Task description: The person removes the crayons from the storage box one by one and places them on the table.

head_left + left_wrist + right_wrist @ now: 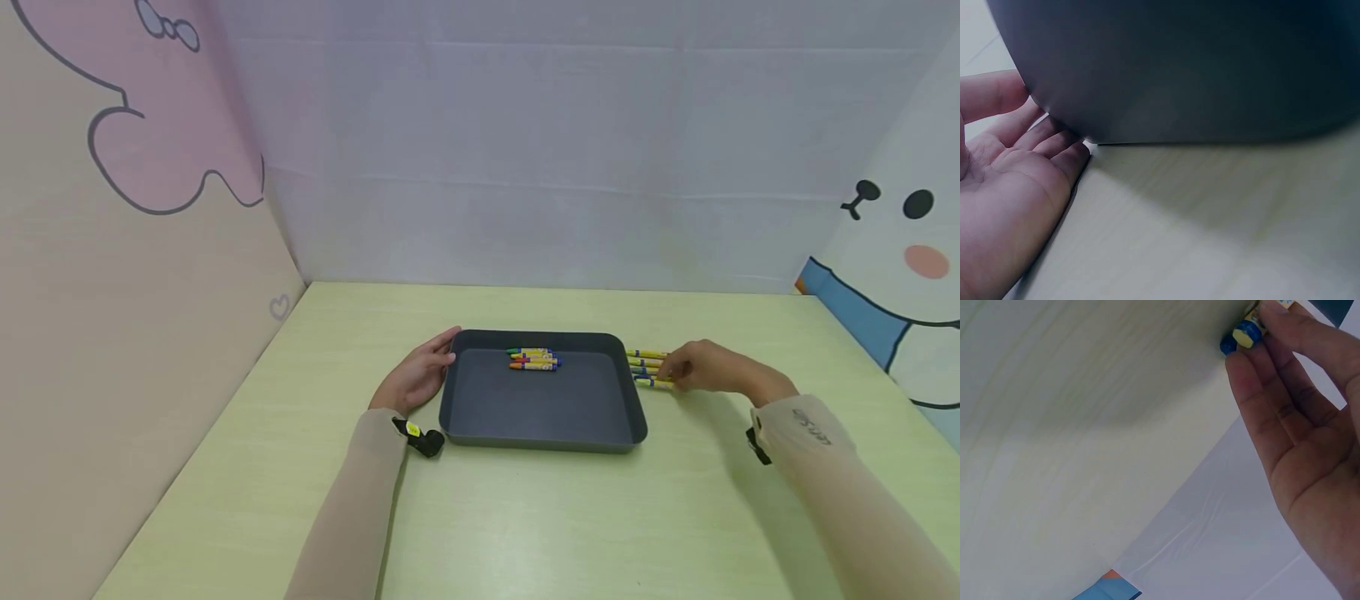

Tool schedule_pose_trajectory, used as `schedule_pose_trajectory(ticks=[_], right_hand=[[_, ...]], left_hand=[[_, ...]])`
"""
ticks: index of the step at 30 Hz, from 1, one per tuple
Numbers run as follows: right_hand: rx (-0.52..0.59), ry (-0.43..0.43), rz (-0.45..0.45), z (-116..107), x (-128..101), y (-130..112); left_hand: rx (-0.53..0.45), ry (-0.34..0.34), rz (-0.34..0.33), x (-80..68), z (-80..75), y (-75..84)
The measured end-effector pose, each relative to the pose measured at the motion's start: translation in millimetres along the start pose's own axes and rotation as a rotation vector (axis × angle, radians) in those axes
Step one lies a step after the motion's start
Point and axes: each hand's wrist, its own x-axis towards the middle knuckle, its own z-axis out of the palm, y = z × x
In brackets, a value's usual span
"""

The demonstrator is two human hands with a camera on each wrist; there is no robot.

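Observation:
A dark grey rectangular tray (545,410) lies on the table, with several wrapped crayons (535,367) side by side near its back wall. In the head view my left hand (412,377) is at the tray's left side. Up close, the fingers (1063,140) and thumb rest against the outside of the tray wall (1166,81). To the right of the tray, my right hand (705,367) pinches a crayon (1249,332) between thumb and fingers. Blue and yellow crayon ends show there, and a second blue end sits just beside. Several more crayons (647,363) lie in a row by the tray's right wall, partly hidden by that hand.
The pale wooden table (517,517) runs back to a white cloth wall (540,167). Printed panels with cartoon figures stand at the left (172,275) and right (900,275). A small black wrist camera (423,439) is strapped at the left sleeve.

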Motion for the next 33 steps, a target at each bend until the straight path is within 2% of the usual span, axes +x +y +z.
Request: schedule_pose_trajectory(ticks=[22, 33], right_hand=[[-0.008, 0.006, 0.02, 5.1, 3.3, 2.7], [-0.003, 0.035, 0.023, 7.2, 1.7, 2.4]], left_hand=[[-0.001, -0.002, 0.001, -0.8, 1.3, -2.0], [0.006, -0.008, 0.01, -0.6, 0.9, -0.3]])
